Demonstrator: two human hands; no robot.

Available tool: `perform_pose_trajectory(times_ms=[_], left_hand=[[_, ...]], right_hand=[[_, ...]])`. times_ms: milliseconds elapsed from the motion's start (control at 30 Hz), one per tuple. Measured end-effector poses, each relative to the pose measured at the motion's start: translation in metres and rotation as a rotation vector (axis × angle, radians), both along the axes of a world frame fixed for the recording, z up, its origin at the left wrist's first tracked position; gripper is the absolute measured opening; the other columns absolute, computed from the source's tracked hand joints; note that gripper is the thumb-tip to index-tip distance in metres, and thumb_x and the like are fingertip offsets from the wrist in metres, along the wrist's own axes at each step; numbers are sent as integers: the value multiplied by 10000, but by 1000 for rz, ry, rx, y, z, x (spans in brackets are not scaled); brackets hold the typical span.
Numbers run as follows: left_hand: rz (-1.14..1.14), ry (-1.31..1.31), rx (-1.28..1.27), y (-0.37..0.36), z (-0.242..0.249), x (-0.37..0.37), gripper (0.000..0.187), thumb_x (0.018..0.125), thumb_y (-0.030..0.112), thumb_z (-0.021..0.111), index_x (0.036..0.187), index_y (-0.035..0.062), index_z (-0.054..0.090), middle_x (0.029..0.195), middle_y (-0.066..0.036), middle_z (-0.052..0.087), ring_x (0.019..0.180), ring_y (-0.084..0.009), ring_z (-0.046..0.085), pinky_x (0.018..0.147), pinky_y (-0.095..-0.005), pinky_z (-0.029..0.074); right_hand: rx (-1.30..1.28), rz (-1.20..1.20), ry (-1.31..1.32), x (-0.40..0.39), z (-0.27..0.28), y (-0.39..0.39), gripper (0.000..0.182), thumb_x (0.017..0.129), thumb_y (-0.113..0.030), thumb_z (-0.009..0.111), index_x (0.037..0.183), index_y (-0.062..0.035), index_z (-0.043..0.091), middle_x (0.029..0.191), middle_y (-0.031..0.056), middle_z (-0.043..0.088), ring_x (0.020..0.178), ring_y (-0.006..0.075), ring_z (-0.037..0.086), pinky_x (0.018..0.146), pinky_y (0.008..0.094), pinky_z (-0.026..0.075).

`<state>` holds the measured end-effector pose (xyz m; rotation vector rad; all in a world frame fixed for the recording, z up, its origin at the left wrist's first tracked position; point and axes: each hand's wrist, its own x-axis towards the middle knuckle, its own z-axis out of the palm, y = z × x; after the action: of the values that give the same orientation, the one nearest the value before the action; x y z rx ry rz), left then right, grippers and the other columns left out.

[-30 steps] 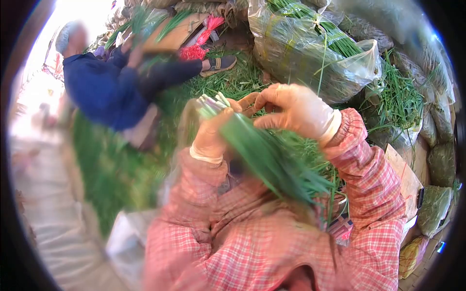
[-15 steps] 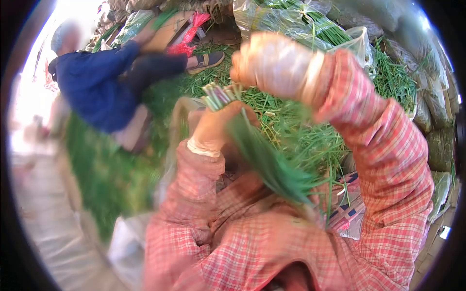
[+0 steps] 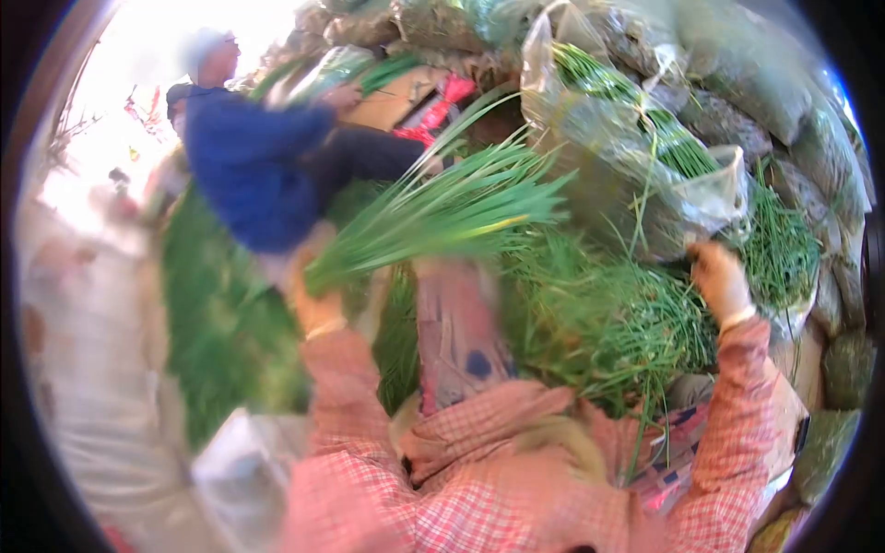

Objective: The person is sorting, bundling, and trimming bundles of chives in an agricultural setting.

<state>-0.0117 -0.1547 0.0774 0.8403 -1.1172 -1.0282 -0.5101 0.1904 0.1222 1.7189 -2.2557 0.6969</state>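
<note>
Left hand [image 3: 313,297], gloved, is clenched around the cut ends of a bundle of green chives [image 3: 433,214]; the grip sits at the bundle's lower left end, and the leaves fan up and to the right from the fist, tips spread over the heap beyond. The frame is motion-blurred here, so the finger detail is soft, but the hand looks closed around the stalks. Right of the grip, past a blurred patterned cloth [image 3: 456,336], lies a loose pile of chives [image 3: 608,323]. Right hand [image 3: 721,281], also gloved, is well apart from the left, down on the far right edge of that pile, fingers curled onto the greens; cannot tell whether it is actually gripping any stalks. Just above the right hand stands a clear plastic bag [image 3: 645,166] packed with more greens, with further filled sacks [image 3: 784,101] stacked behind it. Both forearms wear pink plaid sleeves [image 3: 737,415]. Up and left of the gripped bundle, another person in a blue jacket [image 3: 244,166] sits among the greens, hands apart from the wearer's own.
</note>
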Motion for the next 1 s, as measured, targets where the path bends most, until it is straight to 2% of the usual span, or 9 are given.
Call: perform_pose_trajectory(times_ms=[67,100,200,333,500,600,800,933,1000], left_hand=[[258,-683,-169,3,-7,15,404,835,216,554,1191,40,483,1101,-96,571,1045,-227,531,931,-395,427],[264,-668,-162,1,-15,23,451,849,253,530,1226,18,452,1116,-110,565,1034,-246,540,926,-401,434],[-178,825,369,-6,-12,32,294,796,153,621,1055,24,569,982,-114,606,938,-241,565,873,-393,459],[-140,624,227,44,27,-17,258,837,195,574,1022,16,572,986,-116,604,937,-252,569,869,-463,454],[-298,892,449,67,36,-49,231,845,203,574,985,20,566,980,-112,602,950,-251,567,878,-450,452],[-448,924,443,69,32,-64,223,851,190,563,1011,35,560,933,-105,586,901,-253,562,851,-412,451],[-318,523,253,100,81,-120,113,864,134,546,909,32,565,849,-85,579,784,-154,554,674,-292,484],[-585,213,51,105,90,-147,113,838,90,554,921,20,523,803,-70,566,659,-113,541,543,-233,448],[-665,247,35,111,91,-158,133,824,75,564,929,-1,533,767,-55,570,654,-106,543,532,-225,441]], right_hand=[[349,-134,240,41,-1,13,285,682,-84,653,962,-62,606,827,100,591,772,301,568,686,352,461],[258,-77,106,52,-6,15,310,678,-77,656,982,-72,595,857,91,581,797,287,556,703,358,448],[94,54,-428,99,14,1,385,672,-59,654,1042,-92,554,939,74,554,865,264,519,761,388,405],[-247,263,148,187,89,-54,315,641,-74,596,954,-83,576,857,77,544,793,203,528,718,363,421],[-479,442,291,235,62,-138,223,658,-117,533,876,-79,562,716,27,512,704,175,529,636,331,437],[-232,432,259,241,46,-145,135,660,-124,530,793,-98,533,653,9,485,668,169,535,595,323,434],[-72,378,440,204,104,-120,60,674,-142,533,724,-160,506,642,1,484,573,155,536,462,286,427],[-94,413,593,158,168,-123,46,687,-126,539,692,-146,498,630,31,485,577,183,571,473,308,458],[-96,442,577,134,195,-123,153,717,-67,577,855,-127,605,710,66,566,638,235,587,543,309,470]])
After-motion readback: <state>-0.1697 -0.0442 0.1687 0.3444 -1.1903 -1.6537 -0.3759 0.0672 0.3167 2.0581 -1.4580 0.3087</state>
